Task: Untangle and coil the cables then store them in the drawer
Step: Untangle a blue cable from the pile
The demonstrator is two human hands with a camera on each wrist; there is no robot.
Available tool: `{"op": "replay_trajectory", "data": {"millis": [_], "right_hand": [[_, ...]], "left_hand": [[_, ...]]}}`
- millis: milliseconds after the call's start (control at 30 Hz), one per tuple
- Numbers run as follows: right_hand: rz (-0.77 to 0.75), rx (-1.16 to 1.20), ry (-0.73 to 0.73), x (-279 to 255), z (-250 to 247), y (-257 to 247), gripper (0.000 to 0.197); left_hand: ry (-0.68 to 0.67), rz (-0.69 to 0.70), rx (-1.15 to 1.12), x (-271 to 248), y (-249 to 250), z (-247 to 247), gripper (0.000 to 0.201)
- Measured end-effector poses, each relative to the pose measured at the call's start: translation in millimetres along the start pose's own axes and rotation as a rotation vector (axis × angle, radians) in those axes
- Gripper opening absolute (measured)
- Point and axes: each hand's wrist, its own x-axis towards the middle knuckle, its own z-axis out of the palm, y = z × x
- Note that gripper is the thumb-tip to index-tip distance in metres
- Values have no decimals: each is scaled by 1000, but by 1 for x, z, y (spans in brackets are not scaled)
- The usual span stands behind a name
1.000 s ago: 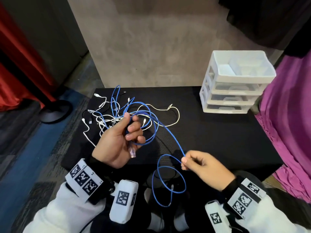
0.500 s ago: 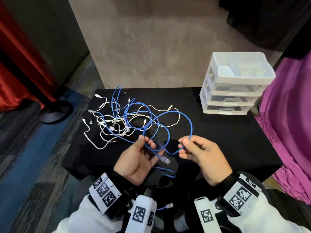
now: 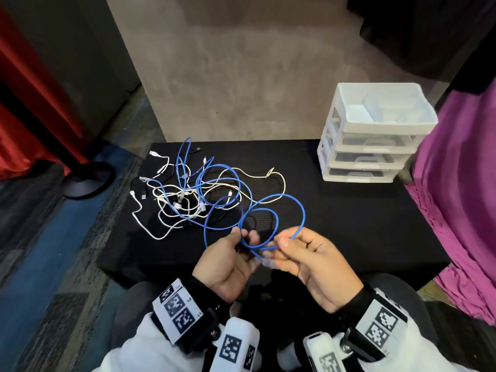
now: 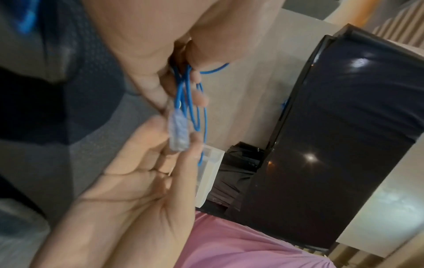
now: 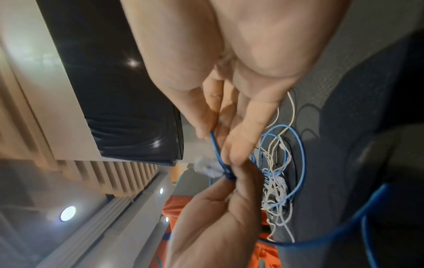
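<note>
Both hands meet above the table's (image 3: 335, 229) near edge: left hand (image 3: 228, 267) pinches gathered loops of the blue cable (image 3: 271, 218), right hand (image 3: 314, 267) pinches the next loop to feed on. Cable pile (image 3: 188, 194) lies at left side, drawers (image 3: 373, 132) at far right corner, shut

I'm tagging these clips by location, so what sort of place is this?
Probably an indoor recording or office space, not a home: a black-draped table on patterned carpet, a plain partition wall, and red curtains.
</note>
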Motion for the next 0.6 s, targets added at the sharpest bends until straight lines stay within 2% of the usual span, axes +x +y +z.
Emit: {"op": "replay_trajectory", "data": {"millis": [33, 100, 167, 200, 233, 300, 367, 433, 533, 600], "right_hand": [[31, -61, -46, -1, -4, 3, 19], [61, -239, -105, -1, -14, 5, 42], [5, -348, -54, 1, -22, 2, 69], [-60, -367, 2, 3, -24, -3, 73], [-142, -396, 62, 4, -26, -10, 68], [-316, -519, 172, 5, -26, -29, 39], [-434, -660, 200, 3, -14, -50, 14], [-444, -734, 69, -3, 3, -61, 19], [-260, -861, -260, -9, 25, -53, 37], [-147, -901, -383, -10, 32, -41, 26]], "left_hand": [[8, 39, -13, 1, 2, 0, 27], [34, 145, 97, 3, 5, -1, 30], [59, 294, 342, 3, 9, -4, 31], [60, 374, 457, 2, 11, -5, 32], [64, 443, 560, 1, 13, -7, 33], [76, 546, 794, 3, 18, -14, 35], [41, 635, 1055, 7, 23, -22, 39], [-2, 711, 1256, 11, 24, -27, 41], [-68, 758, 1393, 16, 21, -27, 36], [-154, 724, 1358, 18, 18, -27, 38]]}}
